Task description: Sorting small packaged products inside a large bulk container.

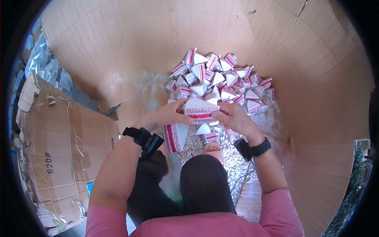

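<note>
Between my two hands is a cake-slice ornament (pixel 201 110), a wedge with a white top, glittery pale sides and a red band. My left hand (pixel 173 113) grips its left end, thumb and fingers closed on it. At the other end my right hand (pixel 237 119) pinches it the same way. Another, larger-looking slice (pixel 176 137) stands tilted just below my left hand. Below the held piece sits a small slice (pixel 209 137) with its side band showing. Many similar slices (pixel 217 78) lie heaped just beyond my hands.
Tall cardboard walls (pixel 134 43) curve around the far side and right. A cardboard box (pixel 71 150) stands at left, with clear plastic (pixel 47 59) behind it. Small whitish pieces (pixel 237 166) cover the floor near my foot (pixel 213 149). My dark-clad knee (pixel 205 181) rises below my hands.
</note>
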The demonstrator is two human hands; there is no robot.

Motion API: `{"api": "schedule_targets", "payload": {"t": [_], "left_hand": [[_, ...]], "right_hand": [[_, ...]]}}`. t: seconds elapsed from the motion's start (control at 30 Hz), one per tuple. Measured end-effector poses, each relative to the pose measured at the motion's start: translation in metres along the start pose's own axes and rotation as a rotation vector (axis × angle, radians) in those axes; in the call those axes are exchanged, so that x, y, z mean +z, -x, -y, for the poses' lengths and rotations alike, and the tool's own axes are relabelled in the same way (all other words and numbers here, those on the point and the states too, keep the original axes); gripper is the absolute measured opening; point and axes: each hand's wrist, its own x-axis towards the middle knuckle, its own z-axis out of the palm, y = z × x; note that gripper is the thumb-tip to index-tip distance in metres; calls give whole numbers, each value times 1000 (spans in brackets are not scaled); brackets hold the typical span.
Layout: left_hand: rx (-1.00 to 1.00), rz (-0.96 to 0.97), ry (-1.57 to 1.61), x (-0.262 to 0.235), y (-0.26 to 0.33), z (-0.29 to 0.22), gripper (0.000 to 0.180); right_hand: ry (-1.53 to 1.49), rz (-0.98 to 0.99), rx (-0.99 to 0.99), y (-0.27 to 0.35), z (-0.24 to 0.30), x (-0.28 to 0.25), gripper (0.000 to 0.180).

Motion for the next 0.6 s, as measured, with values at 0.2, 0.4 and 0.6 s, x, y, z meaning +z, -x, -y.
{"api": "schedule_targets", "payload": {"t": [0.2,0.4,0.6], "left_hand": [[65,-50,-57,-1,7,-7,79],[80,36,-66,1,6,-7,83],[-26,102,-70,7,2,-14,84]], "right_hand": [[335,-39,-253,0,-3,2,27],[65,127,-237,4,-4,-10,20],[-328,285,0,8,-41,-12,19]]}}
